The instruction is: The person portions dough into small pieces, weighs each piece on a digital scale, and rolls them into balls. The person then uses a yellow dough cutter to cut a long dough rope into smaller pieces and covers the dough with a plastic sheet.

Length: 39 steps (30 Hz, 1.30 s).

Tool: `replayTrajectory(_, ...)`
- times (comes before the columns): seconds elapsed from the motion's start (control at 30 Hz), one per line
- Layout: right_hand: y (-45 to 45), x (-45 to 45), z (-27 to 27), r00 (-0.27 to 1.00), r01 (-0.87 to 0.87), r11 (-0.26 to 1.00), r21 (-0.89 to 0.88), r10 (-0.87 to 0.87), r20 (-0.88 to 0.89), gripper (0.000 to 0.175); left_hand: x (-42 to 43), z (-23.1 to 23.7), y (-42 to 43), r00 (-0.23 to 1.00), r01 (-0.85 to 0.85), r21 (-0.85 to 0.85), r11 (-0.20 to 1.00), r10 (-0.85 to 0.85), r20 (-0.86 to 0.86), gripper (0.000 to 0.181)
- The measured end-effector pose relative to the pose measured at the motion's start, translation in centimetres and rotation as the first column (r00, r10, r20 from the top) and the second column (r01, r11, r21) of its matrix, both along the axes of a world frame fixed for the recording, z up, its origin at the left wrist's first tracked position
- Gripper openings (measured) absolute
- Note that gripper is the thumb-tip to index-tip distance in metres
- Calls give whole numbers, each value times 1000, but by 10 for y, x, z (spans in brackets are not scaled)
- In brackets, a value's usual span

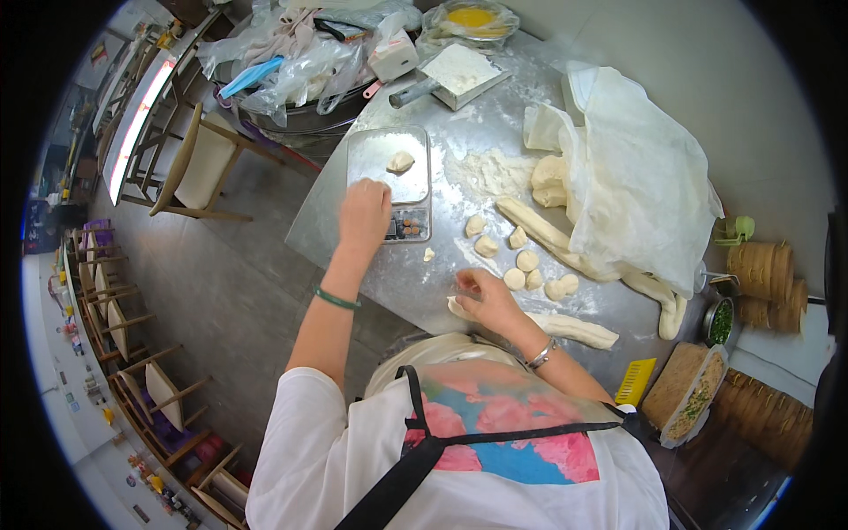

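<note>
My left hand (pixel 364 213) is at the near left side of a digital kitchen scale (pixel 425 192), its fingers curled down and hidden from above. Whether it holds anything cannot be seen. One piece of dough (pixel 399 161) rests on the floured weighing plate. My right hand (pixel 491 303) is over a dough rope (pixel 573 330) near the table edge, with a gap between thumb and fingers. Between the hands lies a small dough scrap (pixel 428 254). Several cut dough pieces (pixel 527 260) are grouped beyond my right hand.
A longer dough rope (pixel 543 228) and a dough lump (pixel 550 180) extend from under a white cloth (pixel 642 159). A flour-filled metal box (pixel 462 74) stands at the back. Right are a yellow scraper (pixel 635 382), a filling tray (pixel 695 397) and bamboo steamers (pixel 760 271).
</note>
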State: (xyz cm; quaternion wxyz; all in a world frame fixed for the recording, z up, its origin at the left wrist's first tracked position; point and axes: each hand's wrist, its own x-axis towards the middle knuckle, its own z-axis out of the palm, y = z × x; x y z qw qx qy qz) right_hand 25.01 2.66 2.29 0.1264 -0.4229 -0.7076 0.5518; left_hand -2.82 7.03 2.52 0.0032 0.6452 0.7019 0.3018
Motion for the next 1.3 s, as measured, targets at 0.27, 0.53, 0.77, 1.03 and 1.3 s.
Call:
replayTrajectory(0.27,14,-25,18,962,174,982,79,-153,-224,47,98,23,-65,497,312,-196,929,16,868,8)
replayTrajectory(0.53,2,-17,5,987,89,996,22,-85,-136,38,97,19,-74,690,466,-172,868,-235,685,14)
replayTrajectory(0.77,8,-13,13,1000,-27,989,-143,26,-10,27,102,12,-74,865,299,-97,949,-227,448,8)
replayTrajectory(1.03,4,-10,6,995,29,999,-28,-31,-97,32,45,-26,-78,884,103,-221,970,13,467,10)
replayTrajectory(1.3,11,-3,-3,989,-15,989,147,-7,145,31,40,-41,-83,899,66,-238,969,46,436,11)
